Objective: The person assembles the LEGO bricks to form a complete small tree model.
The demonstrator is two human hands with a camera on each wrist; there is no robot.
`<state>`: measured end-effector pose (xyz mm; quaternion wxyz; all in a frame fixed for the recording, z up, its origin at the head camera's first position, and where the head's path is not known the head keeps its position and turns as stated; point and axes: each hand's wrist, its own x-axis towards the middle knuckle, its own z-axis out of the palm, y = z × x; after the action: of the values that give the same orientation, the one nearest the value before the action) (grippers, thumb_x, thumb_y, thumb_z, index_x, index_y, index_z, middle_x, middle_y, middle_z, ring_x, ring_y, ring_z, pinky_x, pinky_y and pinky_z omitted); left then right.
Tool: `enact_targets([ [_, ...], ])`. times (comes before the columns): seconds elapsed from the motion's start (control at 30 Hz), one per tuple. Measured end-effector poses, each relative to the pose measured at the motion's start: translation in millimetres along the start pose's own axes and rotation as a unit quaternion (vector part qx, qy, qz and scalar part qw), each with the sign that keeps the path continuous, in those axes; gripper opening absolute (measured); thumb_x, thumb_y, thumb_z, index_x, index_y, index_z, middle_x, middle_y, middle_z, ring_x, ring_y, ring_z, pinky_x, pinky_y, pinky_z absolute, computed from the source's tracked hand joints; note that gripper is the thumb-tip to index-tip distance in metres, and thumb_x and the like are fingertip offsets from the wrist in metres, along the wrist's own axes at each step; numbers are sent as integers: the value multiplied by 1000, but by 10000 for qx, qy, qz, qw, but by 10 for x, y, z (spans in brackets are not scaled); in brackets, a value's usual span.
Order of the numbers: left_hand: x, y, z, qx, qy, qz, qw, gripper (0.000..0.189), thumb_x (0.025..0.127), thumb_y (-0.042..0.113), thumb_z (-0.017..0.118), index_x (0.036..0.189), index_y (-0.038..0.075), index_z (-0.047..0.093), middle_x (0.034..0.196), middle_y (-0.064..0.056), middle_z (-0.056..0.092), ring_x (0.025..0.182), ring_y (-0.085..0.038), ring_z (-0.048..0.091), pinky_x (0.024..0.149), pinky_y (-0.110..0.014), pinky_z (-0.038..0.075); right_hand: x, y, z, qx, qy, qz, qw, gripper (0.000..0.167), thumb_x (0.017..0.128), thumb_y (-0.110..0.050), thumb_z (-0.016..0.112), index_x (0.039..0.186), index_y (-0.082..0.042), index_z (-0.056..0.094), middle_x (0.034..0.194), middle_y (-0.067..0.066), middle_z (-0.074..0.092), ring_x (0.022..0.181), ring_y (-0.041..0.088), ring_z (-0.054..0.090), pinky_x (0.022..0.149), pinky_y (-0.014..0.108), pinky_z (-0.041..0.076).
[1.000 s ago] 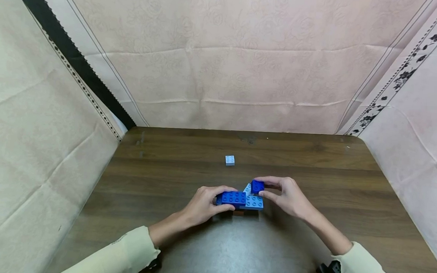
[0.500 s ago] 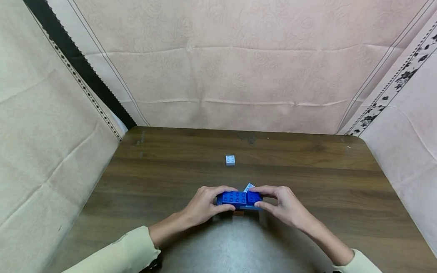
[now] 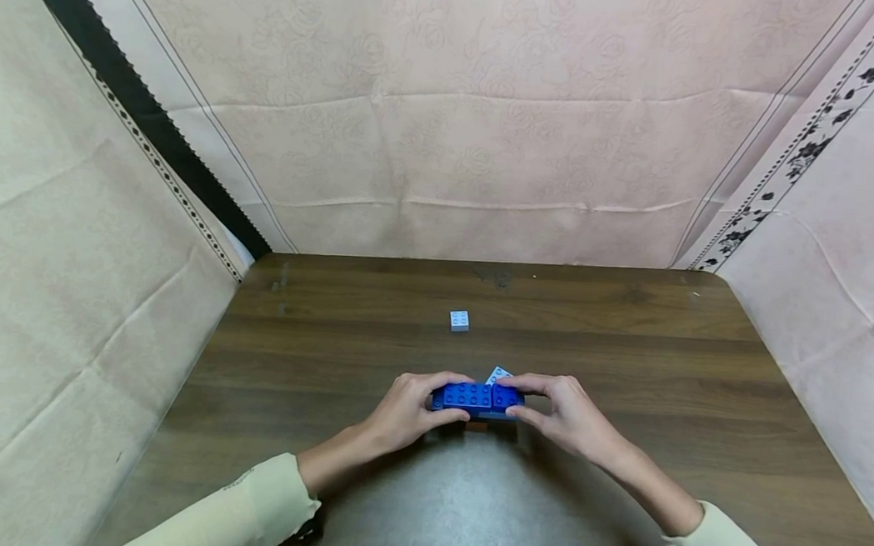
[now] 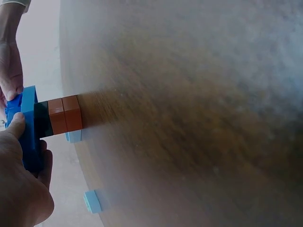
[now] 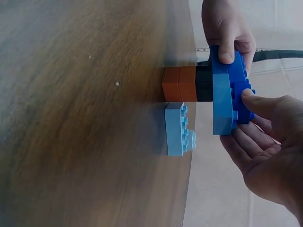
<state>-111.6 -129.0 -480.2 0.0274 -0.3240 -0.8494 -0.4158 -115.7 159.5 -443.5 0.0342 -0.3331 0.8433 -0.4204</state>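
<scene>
A tower of toy building bricks stands on the table. Two brown bricks (image 5: pixel 179 84) form its base, with a dark brick (image 5: pixel 204 84) above them. Over that, a wider layer includes a mid-blue brick (image 5: pixel 221 105). On top, a long dark blue brick (image 3: pixel 468 396) and a small dark blue brick (image 3: pixel 505 397) sit end to end. My left hand (image 3: pixel 415 405) grips the tower's left end between thumb and fingers. My right hand (image 3: pixel 570 411) pinches the small dark blue brick at the right end. Fingers partly cover both ends.
A light blue brick (image 5: pixel 174 130) lies on the table just behind the tower. Farther back sits a small light blue brick (image 3: pixel 460 321). The brown wooden table (image 3: pixel 330 300) meets hanging pale cloth (image 3: pixel 453 140) at its back edge.
My right hand has lowered the small dark blue brick onto the upper layer, beside the long one, covering the mid-blue studs. The left hand has kept its grip and place.
</scene>
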Motion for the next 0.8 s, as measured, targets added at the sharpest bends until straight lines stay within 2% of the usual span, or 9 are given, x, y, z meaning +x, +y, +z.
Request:
enact_targets([
  [0.3,-1,2,8,-67,17,63,10000,39,98,26,80,134,14,71,124,-5,77,105,-12,74,87,-26,60,10,-39,20,-112,-42,-98,9999,39,96,-2,79,134,-3,72,127,16,74,118,31,71,93,53,59],
  [0.53,-4,-2,13,-74,20,49,10000,39,98,25,80,133,14,71,124,-6,77,107,-15,75,89,-26,59,12,-60,30,-155,-70,-80,9998,38,96,-1,79,133,-2,72,127,18,74,114,25,73,75,43,60],
  [0.63,-5,-12,16,-95,11,46,9999,39,97,24,81,133,14,71,125,-6,76,108,-15,75,89,-26,59,13,-56,31,-125,-111,-1,9999,38,96,-3,79,134,-3,72,128,17,74,101,15,74,69,35,58],
  [0.67,-4,-10,18,-100,19,56,9999,39,97,24,81,133,14,71,125,-6,76,108,-16,75,89,-26,59,12,-54,30,-118,-122,23,9999,38,96,-3,79,134,-3,72,128,17,74,91,12,73,65,31,57],
  [0.77,-3,-12,21,-130,37,45,9999,39,97,24,81,133,15,71,125,-6,76,107,-15,74,88,-25,59,14,-53,27,-68,-142,93,9998,38,97,-5,78,134,-3,72,128,18,73,65,5,59,53,23,47],
  [0.8,-2,-12,22,-139,40,42,9999,39,97,24,81,133,15,71,124,-6,76,107,-14,74,88,-25,59,15,-55,27,-48,-140,114,9998,38,97,-5,78,135,-3,72,129,18,73,61,4,55,50,22,44],
])
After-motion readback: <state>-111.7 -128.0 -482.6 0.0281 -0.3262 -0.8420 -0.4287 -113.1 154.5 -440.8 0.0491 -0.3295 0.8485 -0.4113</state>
